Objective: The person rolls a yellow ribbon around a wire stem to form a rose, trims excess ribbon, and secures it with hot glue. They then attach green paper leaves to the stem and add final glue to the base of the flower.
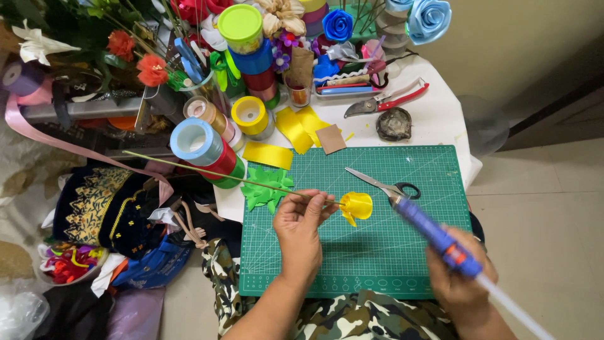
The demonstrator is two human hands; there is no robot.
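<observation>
My left hand (pixel 301 221) pinches a thin green stem (pixel 207 172) just behind a yellow ribbon rose (pixel 356 206), holding the flower over the green cutting mat (pixel 377 264). The stem runs up to the left past the ribbon rolls. My right hand (pixel 462 277) grips a blue glue gun (pixel 434 234) with a white glue stick trailing from its back end; the nozzle points toward the rose and sits close to it. Black-handled scissors (pixel 384 184) lie shut on the mat just above the rose.
Green ribbon leaves (pixel 264 189) and yellow ribbon pieces (pixel 296 129) lie at the mat's top left. Stacked ribbon rolls (pixel 207 145), red-handled pruners (pixel 390 99), a dark round dish (pixel 394 123) and finished ribbon flowers (pixel 428 19) crowd the table's back. Fabric piles lie on the left.
</observation>
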